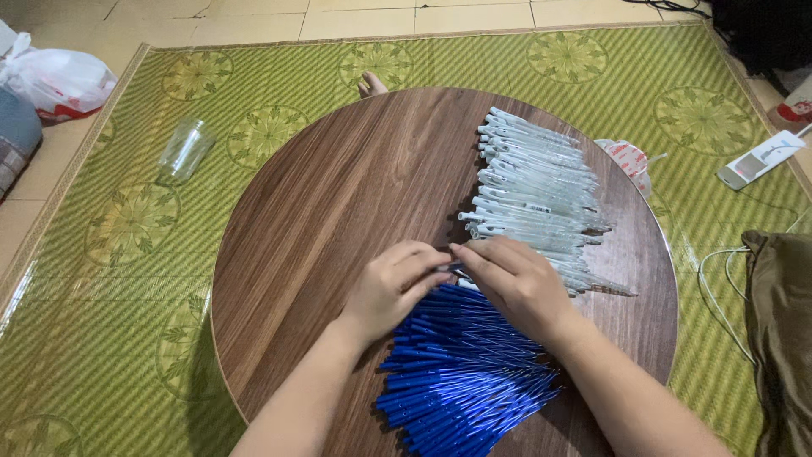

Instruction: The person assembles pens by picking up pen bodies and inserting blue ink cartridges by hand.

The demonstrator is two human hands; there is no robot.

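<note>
Head camera view, looking down on a round wooden table (pixel 338 211) set low on a green patterned floor mat (pixel 135 220). Both of the person's hands meet near the table's middle: the left hand (pixel 391 288) and the right hand (pixel 518 283) have their fingertips pinched together on one slim pen part (pixel 450 267), which lies roughly crosswise between them; it is too small and too covered to say more about it. Both sets of fingers are closed on it, the left from its left end, the right from its right end. Directly beneath the hands, toward the person, lies a fanned pile of blue pen refills (pixel 461 372), their long axes running mostly left to right. Just beyond the right hand, farther from the person, a stack of clear pen barrels (pixel 533 195) lies the same way; the right hand is the nearer to it. An empty clear plastic cup (pixel 184 149) lies tipped on the mat, well apart to the left. A white plastic bag (pixel 57 80) sits at the far left, its contents hidden, and a white power strip (pixel 761 159) at the right.
</note>
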